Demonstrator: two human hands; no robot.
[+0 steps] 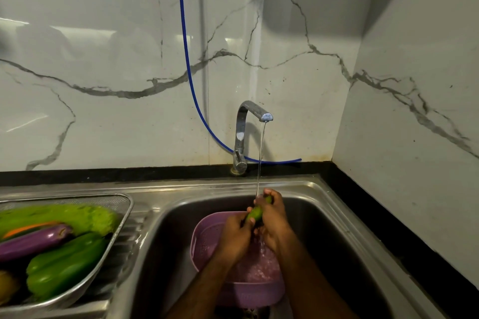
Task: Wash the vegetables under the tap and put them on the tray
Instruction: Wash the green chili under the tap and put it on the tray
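Marble-veined wall tiles (103,59) back a steel sink (324,215) where a person rinses a small green vegetable (255,213) under a thin stream from the chrome tap (242,134). Both hands are wrapped around it: the left hand (237,234) grips the near end, and the right hand (272,217) curls over the far end, fingers closed on the skin just where the water lands. Directly beneath the hands sits a pink plastic colander (207,238) in the basin, catching the runoff; what else it holds cannot be made out.

Well off to the left of the left hand, on the draining board, a metal mesh tray (124,204) already carries a pale green gourd (85,217), a purple aubergine (36,241) and a dark green pepper (64,264), with something orange tucked between them.

The stream is narrow, so the job looks best done by turning the vegetable slowly between both palms and sliding it along, so that each part passes under the water rather than only the far tip. A wet skin is likely slippery; a firm hold with one hand while the other rubs should keep it from dropping into the colander. A blue hose (185,46) hangs down the wall behind the tap.
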